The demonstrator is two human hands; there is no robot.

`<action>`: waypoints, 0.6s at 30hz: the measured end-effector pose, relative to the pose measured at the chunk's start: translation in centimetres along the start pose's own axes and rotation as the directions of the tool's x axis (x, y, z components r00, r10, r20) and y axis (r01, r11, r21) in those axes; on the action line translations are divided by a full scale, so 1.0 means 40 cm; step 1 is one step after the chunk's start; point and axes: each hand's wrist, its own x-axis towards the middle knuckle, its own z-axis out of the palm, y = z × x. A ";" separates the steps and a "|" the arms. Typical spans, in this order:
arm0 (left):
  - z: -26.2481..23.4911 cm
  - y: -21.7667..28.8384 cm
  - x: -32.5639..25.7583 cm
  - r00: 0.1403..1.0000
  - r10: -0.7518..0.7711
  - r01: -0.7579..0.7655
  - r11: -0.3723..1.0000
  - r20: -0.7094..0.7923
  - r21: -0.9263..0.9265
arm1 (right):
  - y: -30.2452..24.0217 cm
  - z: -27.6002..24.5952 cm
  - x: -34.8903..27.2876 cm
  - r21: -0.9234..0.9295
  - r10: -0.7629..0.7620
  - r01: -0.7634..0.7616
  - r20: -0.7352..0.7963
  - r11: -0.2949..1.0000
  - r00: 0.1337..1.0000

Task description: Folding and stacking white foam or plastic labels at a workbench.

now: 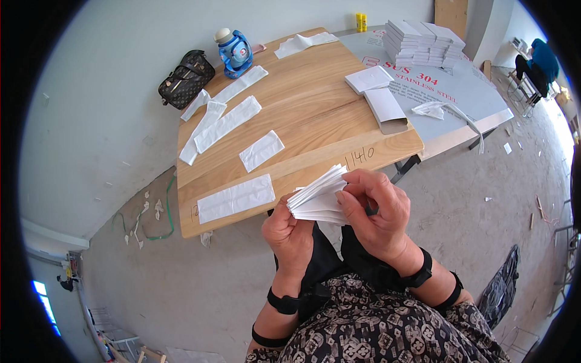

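Both hands grip the fanned stack of white folded paper sheets (318, 196): left hand (290, 233) underneath, right hand (375, 212) pinching the right edge. Looks light, floppy and slippery; pinch near the folded ends to keep it together.

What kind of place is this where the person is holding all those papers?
Probably a small workshop for folding or packing paper goods. The hands hold a fanned bundle of white sheets over a wooden table strewn with white strips, a stack of flat white boxes stands behind, and the concrete floor is littered with scraps.

white flat boxes (423, 42) stacked far right | grey printed sheet (460, 91) beneath
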 end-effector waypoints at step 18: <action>0.002 0.006 0.005 1.000 0.016 -0.017 1.000 0.015 0.023 | 0.017 -0.007 0.006 -0.143 -0.160 0.159 0.004 0.977 0.987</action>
